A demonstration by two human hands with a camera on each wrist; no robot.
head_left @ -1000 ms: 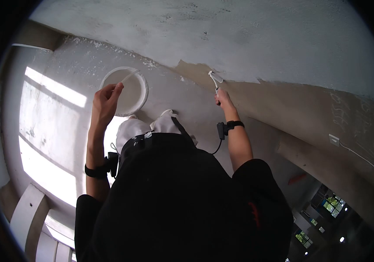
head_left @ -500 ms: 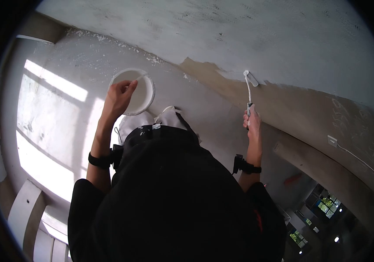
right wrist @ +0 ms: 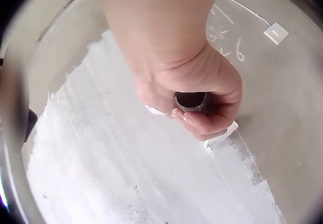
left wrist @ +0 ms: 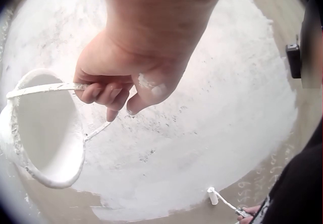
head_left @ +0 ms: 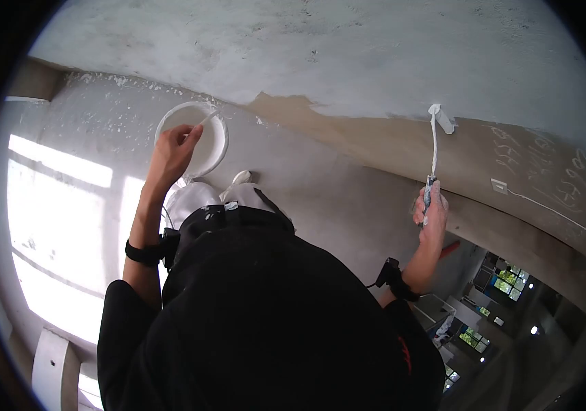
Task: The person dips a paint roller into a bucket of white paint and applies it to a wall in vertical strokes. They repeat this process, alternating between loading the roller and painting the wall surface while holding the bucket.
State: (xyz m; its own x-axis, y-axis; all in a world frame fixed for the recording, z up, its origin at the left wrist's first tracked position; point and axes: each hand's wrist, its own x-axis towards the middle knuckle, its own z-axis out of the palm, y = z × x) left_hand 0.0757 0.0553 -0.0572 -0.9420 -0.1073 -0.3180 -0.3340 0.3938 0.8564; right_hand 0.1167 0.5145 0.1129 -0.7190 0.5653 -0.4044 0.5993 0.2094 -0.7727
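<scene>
My left hand (head_left: pixel 172 154) holds a white bucket (head_left: pixel 223 140) by its thin handle; in the left wrist view the fingers curl around that handle (left wrist: pixel 45 89) and the bucket hangs tilted beside the hand. Out to the right, my right hand (head_left: pixel 434 212) grips the dark handle of a paint roller (head_left: pixel 446 122). The white roller head lies against the wall (head_left: pixel 375 61), right at the border between white paint and bare grey-brown plaster. From the right wrist, the hollow handle end shows inside the curled fingers, and the hand hides most of the roller. White paint smears both hands.
A white wall socket (head_left: pixel 499 186) with a cable sits on the unpainted strip, near chalk writing (head_left: pixel 539 168). White specks dot the floor (head_left: pixel 101 103) along the wall's foot. Sunlight patches lie at the left, and windows (head_left: pixel 510 282) show at the lower right.
My right hand has swept the roller rightward along the paint border, toward the socket. The left hand keeps hold of the bucket's handle, and the head view has shifted somewhat.
</scene>
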